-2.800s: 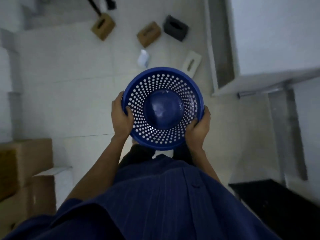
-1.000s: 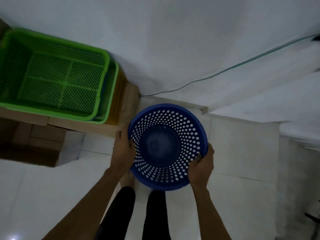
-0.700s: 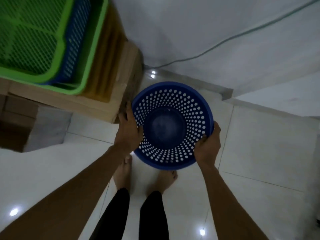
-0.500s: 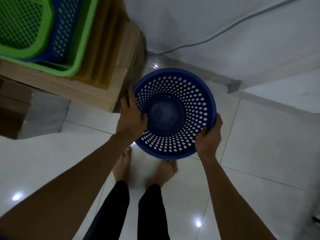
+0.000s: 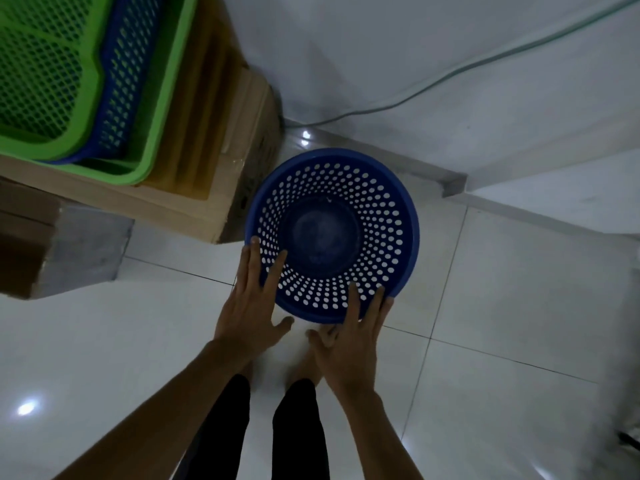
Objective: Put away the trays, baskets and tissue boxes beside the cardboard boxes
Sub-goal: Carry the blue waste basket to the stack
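Note:
A round blue perforated basket (image 5: 388, 202) stands upright on the white tiled floor, right beside the corner of a cardboard box (image 5: 221, 188). My left hand (image 5: 251, 306) is spread flat, its fingertips over the basket's near-left rim. My right hand (image 5: 349, 337) is also spread, fingers straight, overlapping the near rim. Neither hand grips the basket. On top of the cardboard box lie stacked trays: a green tray (image 5: 45, 81) nested over a blue tray (image 5: 117, 98) and another green one.
A lower cardboard box (image 5: 52, 251) juts out at the left. The white wall (image 5: 381, 46) with a cable (image 5: 450, 72) along it stands just behind the basket. My bare feet and dark trouser legs (image 5: 298, 427) are below the hands.
I carried the basket to the cardboard boxes and lowered it to the floor. Both hands have let go of its rim and now lie spread with straight fingers.

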